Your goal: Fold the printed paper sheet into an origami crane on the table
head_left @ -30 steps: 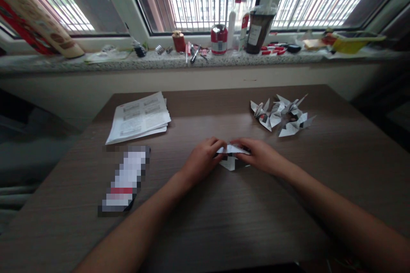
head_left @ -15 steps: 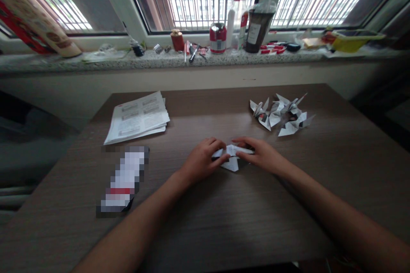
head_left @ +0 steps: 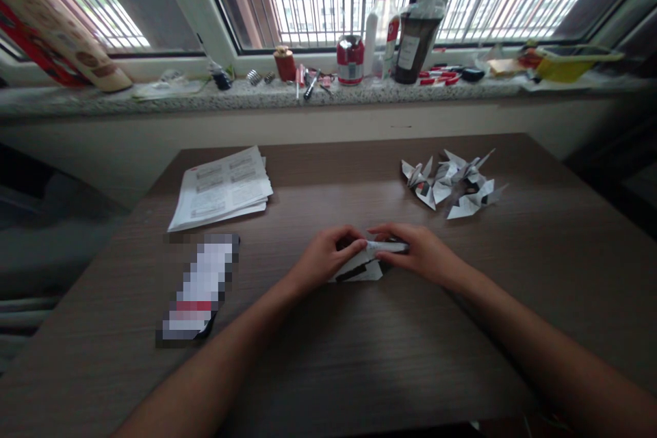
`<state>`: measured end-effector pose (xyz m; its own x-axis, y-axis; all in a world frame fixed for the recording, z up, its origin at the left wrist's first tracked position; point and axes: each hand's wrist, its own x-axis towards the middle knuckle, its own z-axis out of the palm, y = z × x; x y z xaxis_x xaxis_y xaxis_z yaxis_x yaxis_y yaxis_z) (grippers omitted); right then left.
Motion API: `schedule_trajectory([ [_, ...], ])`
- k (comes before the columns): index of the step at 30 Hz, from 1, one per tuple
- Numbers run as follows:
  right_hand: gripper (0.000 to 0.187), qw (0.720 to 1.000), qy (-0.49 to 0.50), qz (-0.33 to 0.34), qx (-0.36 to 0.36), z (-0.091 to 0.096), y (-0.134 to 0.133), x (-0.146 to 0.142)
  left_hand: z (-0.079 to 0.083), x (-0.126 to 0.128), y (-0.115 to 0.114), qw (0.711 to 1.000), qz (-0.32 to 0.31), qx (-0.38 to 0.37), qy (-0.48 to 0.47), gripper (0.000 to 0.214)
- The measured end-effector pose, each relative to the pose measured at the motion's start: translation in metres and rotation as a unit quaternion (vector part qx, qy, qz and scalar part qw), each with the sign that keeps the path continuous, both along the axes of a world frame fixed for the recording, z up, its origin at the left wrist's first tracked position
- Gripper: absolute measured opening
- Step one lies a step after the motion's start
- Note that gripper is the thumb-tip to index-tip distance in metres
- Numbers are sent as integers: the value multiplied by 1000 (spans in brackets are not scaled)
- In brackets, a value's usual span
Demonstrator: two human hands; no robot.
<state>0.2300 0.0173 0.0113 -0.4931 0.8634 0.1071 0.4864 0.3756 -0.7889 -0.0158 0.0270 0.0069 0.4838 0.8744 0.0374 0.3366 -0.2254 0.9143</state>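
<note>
A small folded piece of printed paper lies on the brown wooden table at its middle. My left hand pinches the paper's left part, fingers curled over it. From the other side my right hand grips the upper right edge with fingers pressed together. Both hands meet above the paper and hide part of it.
A pile of finished folded paper figures sits at the back right of the table. A stack of printed sheets lies at the back left, a blurred-out flat object in front of it. The windowsill holds cans, bottles and small tools.
The paper has been turned or refolded: a flap now lies lower and to the left under my left hand. Both hands stayed in the same spot.
</note>
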Motion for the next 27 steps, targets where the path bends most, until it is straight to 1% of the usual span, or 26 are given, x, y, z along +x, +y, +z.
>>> schedule_trajectory([
  [4,33,998,-8,-28,47,3,1,5,-2,-1,1,999,38,-28,-12,29],
  [7,33,995,8,-74,71,3,1,10,-1,0,0,997,64,-46,-20,30],
  [8,33,994,18,-90,63,2,1,11,0,0,0,996,71,-52,-23,31],
  [10,32,993,44,-110,17,-1,1,13,0,1,-1,994,79,-63,-31,32],
  [12,29,990,68,-116,-44,-3,1,15,-1,2,-2,993,82,-72,-40,32],
  [14,26,986,84,-122,-80,-5,1,15,-2,3,-3,992,83,-85,-52,33],
  [18,26,978,123,-144,-91,-8,1,14,-5,5,-5,985,96,-118,-77,34],
  [21,26,973,151,-148,-91,-9,1,13,-5,5,-6,983,102,-129,-79,34],
  [24,27,971,163,-147,-95,-9,0,11,-4,4,-5,986,102,-114,-68,34],
  [27,27,975,142,-145,-89,-7,-2,9,-3,4,-6,990,99,-83,-53,34],
])
